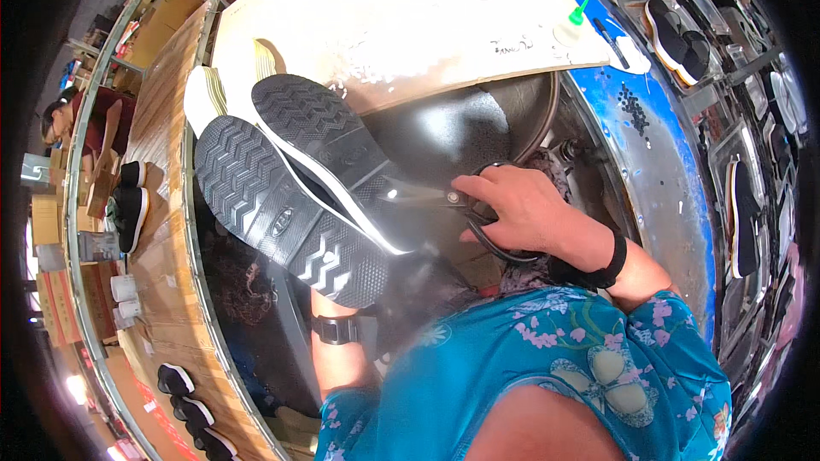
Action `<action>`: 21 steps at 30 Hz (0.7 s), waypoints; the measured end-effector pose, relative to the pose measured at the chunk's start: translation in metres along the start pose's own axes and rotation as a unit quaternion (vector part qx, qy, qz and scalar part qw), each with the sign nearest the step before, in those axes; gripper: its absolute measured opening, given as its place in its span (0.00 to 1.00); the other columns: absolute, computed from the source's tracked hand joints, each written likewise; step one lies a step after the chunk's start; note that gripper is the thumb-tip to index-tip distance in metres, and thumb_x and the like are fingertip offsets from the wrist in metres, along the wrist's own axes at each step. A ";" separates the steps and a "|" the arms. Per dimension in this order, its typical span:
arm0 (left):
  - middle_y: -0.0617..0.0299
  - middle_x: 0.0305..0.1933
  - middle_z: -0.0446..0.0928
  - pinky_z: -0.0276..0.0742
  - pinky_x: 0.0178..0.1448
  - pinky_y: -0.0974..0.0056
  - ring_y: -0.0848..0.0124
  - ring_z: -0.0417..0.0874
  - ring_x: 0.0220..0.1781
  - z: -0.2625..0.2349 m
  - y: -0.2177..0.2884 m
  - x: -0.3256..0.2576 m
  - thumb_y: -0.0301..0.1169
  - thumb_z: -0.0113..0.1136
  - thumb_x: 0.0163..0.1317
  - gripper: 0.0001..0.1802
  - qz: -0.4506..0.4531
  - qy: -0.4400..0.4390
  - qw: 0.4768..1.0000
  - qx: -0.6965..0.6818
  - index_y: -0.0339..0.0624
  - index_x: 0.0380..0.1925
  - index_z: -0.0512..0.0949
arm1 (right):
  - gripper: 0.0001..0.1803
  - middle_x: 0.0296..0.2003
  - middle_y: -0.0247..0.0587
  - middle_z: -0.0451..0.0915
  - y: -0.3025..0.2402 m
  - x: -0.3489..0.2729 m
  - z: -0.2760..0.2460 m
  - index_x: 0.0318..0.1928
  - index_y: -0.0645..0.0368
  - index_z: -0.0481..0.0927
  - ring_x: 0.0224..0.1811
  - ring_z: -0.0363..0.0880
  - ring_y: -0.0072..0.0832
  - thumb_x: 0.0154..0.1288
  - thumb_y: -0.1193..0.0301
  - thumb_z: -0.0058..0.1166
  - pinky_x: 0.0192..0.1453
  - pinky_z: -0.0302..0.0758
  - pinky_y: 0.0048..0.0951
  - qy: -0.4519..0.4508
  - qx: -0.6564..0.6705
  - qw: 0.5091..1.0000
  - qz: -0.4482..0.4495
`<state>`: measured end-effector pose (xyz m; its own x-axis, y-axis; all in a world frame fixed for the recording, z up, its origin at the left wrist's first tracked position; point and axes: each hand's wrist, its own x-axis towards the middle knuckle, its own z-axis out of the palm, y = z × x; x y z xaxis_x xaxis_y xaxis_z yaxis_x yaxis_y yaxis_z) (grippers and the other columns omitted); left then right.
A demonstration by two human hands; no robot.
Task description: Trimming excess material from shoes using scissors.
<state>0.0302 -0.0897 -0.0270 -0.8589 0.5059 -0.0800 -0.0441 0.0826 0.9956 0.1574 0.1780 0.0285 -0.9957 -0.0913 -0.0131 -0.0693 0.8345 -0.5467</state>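
A pair of shoes [290, 171] is held up side by side, their black zigzag-treaded soles with white edges facing me. Behind them my left hand [329, 304] is mostly hidden, closed on the shoes from below, with a dark watch on the wrist. My right hand [521, 209] is closed around black-handled scissors [454, 198]. The metal blades point left and reach the edge of the right-hand shoe; their tips are blurred by glare. Pale striped pieces [207, 96] stick out past the far ends of the soles.
A pale board [410, 17] with white scraps lies ahead, over a dark round basin [478, 119]. On its right corner stands a green-tipped bottle [574, 26]. Small black bits [634, 107] lie on the blue-edged bench. Shoes [130, 209] line the left wooden bench; a person [98, 119] works beyond.
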 end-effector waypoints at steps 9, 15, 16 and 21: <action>0.59 0.37 0.76 0.76 0.45 0.65 0.69 0.78 0.38 0.003 0.000 -0.006 0.27 0.55 0.58 0.16 -0.012 0.031 0.995 -0.094 0.33 0.46 0.70 | 0.29 0.29 0.43 0.76 0.012 -0.007 0.026 0.50 0.54 0.72 0.31 0.77 0.42 0.47 0.56 0.62 0.32 0.74 0.38 0.007 0.075 0.996 -0.043; 0.59 0.38 0.76 0.76 0.45 0.66 0.70 0.78 0.38 0.005 -0.002 -0.021 0.27 0.55 0.58 0.16 -0.028 0.034 0.986 -0.160 0.33 0.46 0.70 | 0.31 0.29 0.41 0.75 -0.012 0.000 0.000 0.49 0.52 0.73 0.31 0.76 0.42 0.43 0.55 0.65 0.34 0.73 0.38 0.049 0.027 0.994 -0.099; 0.59 0.38 0.76 0.76 0.45 0.66 0.70 0.78 0.38 0.007 -0.002 -0.021 0.27 0.55 0.58 0.16 -0.031 0.033 0.984 -0.171 0.33 0.46 0.70 | 0.31 0.29 0.41 0.75 -0.012 0.002 0.000 0.49 0.52 0.73 0.31 0.76 0.42 0.43 0.55 0.65 0.34 0.73 0.38 0.049 0.028 0.994 -0.097; 0.59 0.38 0.76 0.76 0.44 0.66 0.70 0.78 0.38 0.010 -0.002 -0.011 0.27 0.54 0.59 0.16 -0.047 0.021 0.973 -0.227 0.33 0.46 0.70 | 0.24 0.30 0.44 0.76 -0.014 0.003 -0.006 0.44 0.53 0.72 0.32 0.77 0.44 0.47 0.58 0.61 0.36 0.74 0.41 -0.011 0.002 0.998 -0.063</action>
<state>0.0447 -0.0864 -0.0290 -0.8600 0.4775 -0.1801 -0.3366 -0.2653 0.9035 0.1546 0.1690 0.0409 -0.9774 -0.2079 0.0373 -0.1939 0.8132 -0.5487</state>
